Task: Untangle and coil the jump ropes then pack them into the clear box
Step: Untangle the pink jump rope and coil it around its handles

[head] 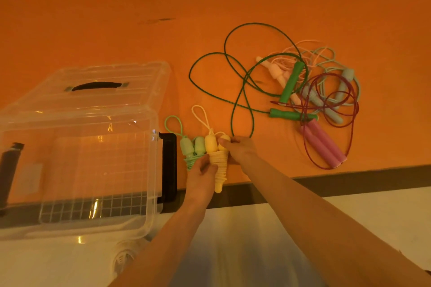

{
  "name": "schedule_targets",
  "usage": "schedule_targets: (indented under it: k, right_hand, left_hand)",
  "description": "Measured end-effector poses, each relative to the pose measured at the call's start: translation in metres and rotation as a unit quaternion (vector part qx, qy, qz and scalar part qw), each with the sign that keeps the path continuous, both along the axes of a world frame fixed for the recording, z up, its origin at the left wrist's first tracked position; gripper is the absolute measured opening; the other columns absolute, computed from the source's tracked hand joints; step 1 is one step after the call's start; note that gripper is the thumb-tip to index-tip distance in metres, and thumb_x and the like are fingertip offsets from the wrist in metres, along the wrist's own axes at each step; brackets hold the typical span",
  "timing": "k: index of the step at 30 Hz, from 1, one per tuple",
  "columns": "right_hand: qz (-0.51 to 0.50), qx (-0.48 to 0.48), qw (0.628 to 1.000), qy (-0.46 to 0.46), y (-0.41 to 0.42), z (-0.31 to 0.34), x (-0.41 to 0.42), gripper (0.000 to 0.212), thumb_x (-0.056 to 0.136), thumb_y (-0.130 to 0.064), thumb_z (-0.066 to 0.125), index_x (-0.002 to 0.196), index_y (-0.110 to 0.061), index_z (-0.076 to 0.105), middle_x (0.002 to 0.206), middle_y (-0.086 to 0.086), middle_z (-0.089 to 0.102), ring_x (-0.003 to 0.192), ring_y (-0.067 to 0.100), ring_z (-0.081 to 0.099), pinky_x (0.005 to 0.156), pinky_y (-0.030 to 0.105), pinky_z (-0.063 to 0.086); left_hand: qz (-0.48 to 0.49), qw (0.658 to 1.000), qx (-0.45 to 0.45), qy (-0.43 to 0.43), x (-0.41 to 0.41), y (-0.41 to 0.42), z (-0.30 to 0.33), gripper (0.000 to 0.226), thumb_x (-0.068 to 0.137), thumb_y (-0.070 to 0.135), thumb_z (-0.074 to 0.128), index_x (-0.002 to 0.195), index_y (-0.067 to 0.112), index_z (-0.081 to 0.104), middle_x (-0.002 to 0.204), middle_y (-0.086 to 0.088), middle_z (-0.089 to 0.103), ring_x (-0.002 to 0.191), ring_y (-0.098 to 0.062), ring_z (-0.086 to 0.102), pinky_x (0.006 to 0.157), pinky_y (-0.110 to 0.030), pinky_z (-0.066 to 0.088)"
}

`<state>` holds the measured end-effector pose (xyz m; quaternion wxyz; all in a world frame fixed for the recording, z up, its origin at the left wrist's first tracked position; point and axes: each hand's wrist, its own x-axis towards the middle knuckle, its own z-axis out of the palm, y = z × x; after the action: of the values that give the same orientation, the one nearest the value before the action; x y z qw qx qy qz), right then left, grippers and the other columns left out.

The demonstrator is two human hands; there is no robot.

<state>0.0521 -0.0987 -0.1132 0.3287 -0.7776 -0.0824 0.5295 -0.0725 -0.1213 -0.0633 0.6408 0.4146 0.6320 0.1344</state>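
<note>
The clear box (pixel 77 147) runs off the left edge (1 black latch (pixel 8 170) cut short).

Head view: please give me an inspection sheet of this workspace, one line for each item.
Surface: orange table, dark front edge.
Job's things: yellow rope coiled round its handles; light green rope coiled beside it, next to the clear box, which stands open with its lid behind it and no rope inside.
Clutter: dark green rope, pink rope, grey-blue rope and purple-handled rope lie tangled in one pile.
Hands: left hand and right hand both hold the yellow rope.
Cables: nothing seen.
Surroundings: pale floor below the table edge.
</note>
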Motion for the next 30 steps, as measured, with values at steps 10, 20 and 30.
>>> schedule_targets:
  k: [10,20,30]
  right_hand:
    - [0.058,-0.023,0.994,-0.092,0.003,-0.001,0.004,0.043,0.087,-0.032,0.069,0.114,0.0,0.059,0.108,0.014,0.062,0.1,0.027,0.06,0.082,0.035,0.048]
    - [0.103,-0.049,0.991,-0.063,-0.012,0.035,0.023,0.039,0.094,-0.028,0.059,0.114,0.004,0.056,0.109,0.02,0.063,0.102,0.032,0.064,0.088,0.043,0.055]
    - [0.208,-0.016,0.972,-0.107,-0.03,0.161,0.118,0.022,0.094,-0.021,0.06,0.104,-0.001,0.059,0.084,0.009,0.062,0.067,0.017,0.059,0.058,0.027,0.048]
  left_hand:
    - [0.016,1.0,-0.002,0.02,0.0,-0.002,0.005,0.04,0.097,0.012,0.051,0.137,0.013,0.05,0.131,-0.002,0.055,0.109,-0.01,0.051,0.083,-0.016,0.042]
    - [0.072,0.997,-0.027,0.002,-0.006,0.004,0.022,0.034,0.095,0.012,0.054,0.129,0.016,0.055,0.127,-0.003,0.057,0.116,-0.017,0.054,0.1,-0.032,0.043]
    - [0.06,0.996,-0.008,-0.063,0.017,-0.008,0.088,0.021,0.097,0.013,0.053,0.116,0.015,0.06,0.122,-0.006,0.06,0.109,-0.016,0.057,0.088,-0.027,0.047]
